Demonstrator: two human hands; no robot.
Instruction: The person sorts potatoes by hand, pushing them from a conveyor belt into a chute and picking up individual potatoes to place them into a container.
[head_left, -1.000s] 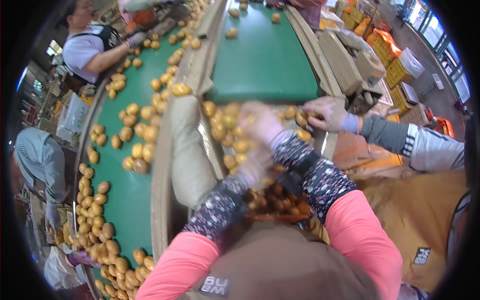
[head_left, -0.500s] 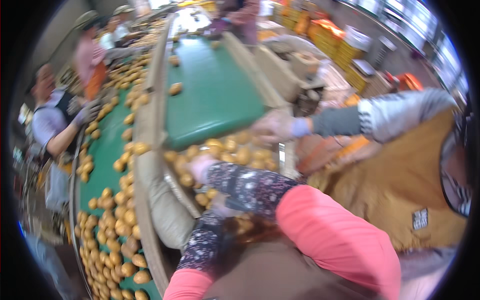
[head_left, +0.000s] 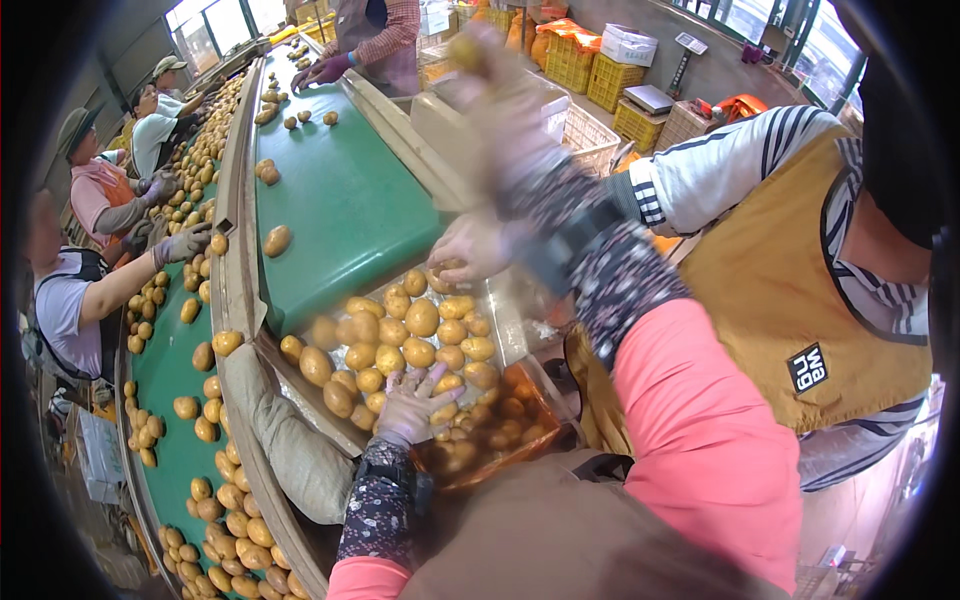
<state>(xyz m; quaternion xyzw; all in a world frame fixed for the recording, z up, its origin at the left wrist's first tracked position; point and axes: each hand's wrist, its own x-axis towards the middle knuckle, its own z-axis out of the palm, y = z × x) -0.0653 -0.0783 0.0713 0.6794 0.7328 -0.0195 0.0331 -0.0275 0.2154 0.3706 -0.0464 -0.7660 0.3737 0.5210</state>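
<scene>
My left hand point(head_left: 412, 405), in a thin pale glove, lies with fingers spread on the potatoes point(head_left: 420, 318) in a metal chute point(head_left: 508, 318) below the green belt's end. Raised to the upper right is my right hand point(head_left: 510, 120), smeared by motion. At its fingertips shows a blurred brownish potato point(head_left: 470, 52). Close to my body, an orange-edged container point(head_left: 545, 440) with smaller potatoes sits under the chute's lower end. A co-worker's gloved hand point(head_left: 470, 248) reaches onto the potatoes from the right, partly behind my right forearm.
A green belt point(head_left: 340, 190) with scattered potatoes slopes down toward the chute. Left of a wooden rail point(head_left: 235, 225) runs another belt point(head_left: 165, 370) carrying many potatoes, with several people along it. A co-worker in a brown apron point(head_left: 760, 310) stands close on my right. Yellow crates point(head_left: 612, 82) stand behind.
My right hand has swung up and away from the potatoes, with a blurred potato in it. My left hand has moved up onto the pile, fingers spread. The view has shifted.
</scene>
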